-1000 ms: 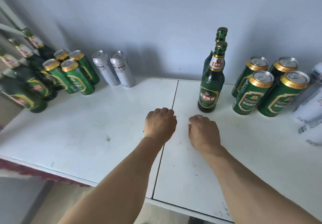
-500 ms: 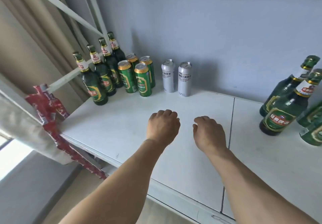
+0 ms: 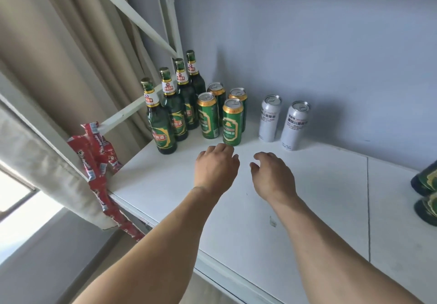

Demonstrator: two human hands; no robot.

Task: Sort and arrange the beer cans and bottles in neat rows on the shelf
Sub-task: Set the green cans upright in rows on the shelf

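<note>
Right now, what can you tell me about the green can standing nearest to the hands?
The nearest green can is tall and slim, apparently metal, with a gold rim, an unopened pull-tab top and a green label with a gold emblem. It stands upright on the white shelf, front right in a block of four green cans. The left hand hovers just in front; whether they touch is unclear.

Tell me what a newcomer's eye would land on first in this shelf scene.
First, the row of four green bottles at the shelf's back left corner, with four green cans in a block beside them and two white cans further right. Next, the left hand and right hand hovering empty, fingers loosely curled, in front of the cans.
</note>
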